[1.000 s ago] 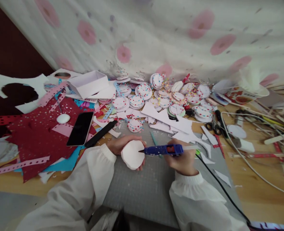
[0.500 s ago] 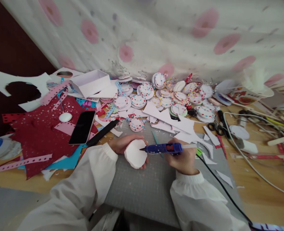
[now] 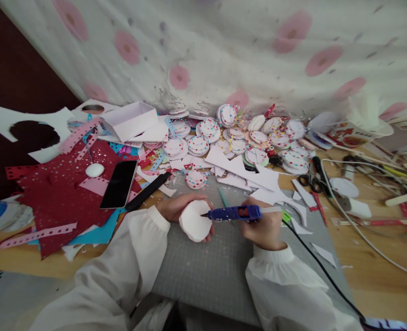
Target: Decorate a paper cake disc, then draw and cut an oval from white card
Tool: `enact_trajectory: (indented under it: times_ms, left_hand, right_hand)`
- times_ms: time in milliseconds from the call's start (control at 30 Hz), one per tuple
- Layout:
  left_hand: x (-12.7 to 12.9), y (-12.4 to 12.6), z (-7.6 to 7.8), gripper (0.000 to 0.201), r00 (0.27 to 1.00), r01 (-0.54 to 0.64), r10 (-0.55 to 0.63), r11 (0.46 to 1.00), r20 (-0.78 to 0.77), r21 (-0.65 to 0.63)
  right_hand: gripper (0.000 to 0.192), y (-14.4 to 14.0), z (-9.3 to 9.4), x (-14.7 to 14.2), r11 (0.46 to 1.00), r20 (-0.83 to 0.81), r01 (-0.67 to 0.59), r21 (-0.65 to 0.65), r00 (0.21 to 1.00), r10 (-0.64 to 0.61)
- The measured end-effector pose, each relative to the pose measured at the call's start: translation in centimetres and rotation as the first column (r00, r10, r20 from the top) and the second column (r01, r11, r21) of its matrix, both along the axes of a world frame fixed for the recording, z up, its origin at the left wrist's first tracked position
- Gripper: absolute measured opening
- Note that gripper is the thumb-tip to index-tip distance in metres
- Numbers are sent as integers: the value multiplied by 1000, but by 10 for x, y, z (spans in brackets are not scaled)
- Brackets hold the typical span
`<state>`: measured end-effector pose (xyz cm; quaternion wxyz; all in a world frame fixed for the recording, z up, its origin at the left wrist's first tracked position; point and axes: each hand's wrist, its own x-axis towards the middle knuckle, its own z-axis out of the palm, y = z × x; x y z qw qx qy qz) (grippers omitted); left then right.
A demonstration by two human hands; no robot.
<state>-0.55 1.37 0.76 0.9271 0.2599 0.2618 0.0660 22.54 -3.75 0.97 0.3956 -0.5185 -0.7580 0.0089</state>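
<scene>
Gluing: left hand [image 3: 175, 207] cradles white paper disc [image 3: 194, 221]; right hand [image 3: 263, 227] grips blue glue gun [image 3: 236, 213].
Disc likely light, flimsy, crushable; support underneath, by edges.

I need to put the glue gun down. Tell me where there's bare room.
Free: the grey mat below the left hand and right hand, between the sleeves; also bare wood right of the black cord. Crowded: paper discs along the back, red sheets at left.
</scene>
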Motion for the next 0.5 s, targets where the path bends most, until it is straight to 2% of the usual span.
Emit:
enact_trajectory:
  times_ms: [233, 500]
  left_hand:
    - [-2, 3, -14, 44, 988, 62, -54, 997, 148, -45]
    - [-2, 4, -16, 47, 984, 93, -82, 993, 159, -66]
  right_hand:
    - [7, 0, -2, 1, 1000, -23, -28, 11, 999, 29]
    - [8, -1, -4, 0, 1000, -39, -17, 5, 999, 18]
